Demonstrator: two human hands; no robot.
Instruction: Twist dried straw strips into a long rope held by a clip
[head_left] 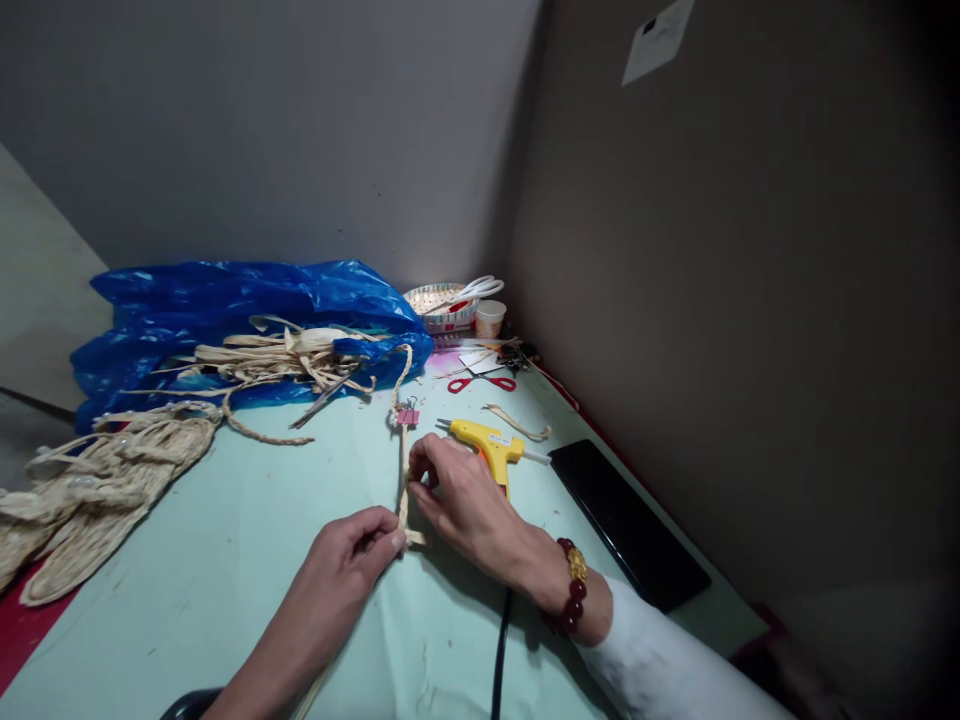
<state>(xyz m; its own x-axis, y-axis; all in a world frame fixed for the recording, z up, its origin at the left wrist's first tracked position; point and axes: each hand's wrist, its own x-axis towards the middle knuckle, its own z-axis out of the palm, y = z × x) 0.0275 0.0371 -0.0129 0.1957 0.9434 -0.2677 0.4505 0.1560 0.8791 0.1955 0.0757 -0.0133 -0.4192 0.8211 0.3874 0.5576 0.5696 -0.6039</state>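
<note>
A thin plaited straw cord (404,447) runs toward me down the middle of the table, with a pink binder clip (408,416) on its far part. My left hand (349,555) pinches the near end of the cord between thumb and fingers, and a short flat straw end sticks out to the right there. Slightly farther up, my right hand (469,500) is closed, its thumb and curled fingertips at the cord's side; the exact contact is partly hidden. A bead bracelet (575,585) circles the right wrist. Just behind this hand lies a yellow hot glue gun (480,437).
Straw strips (285,355) lie on a blue plastic bag (247,290) at back left. Woven straw sandals (112,490) are at left. Red-handled scissors (482,383), a basket (442,300) and a paper cup (490,319) stand behind. A black flat object (626,520) lies right; a black cable (501,650) runs nearby.
</note>
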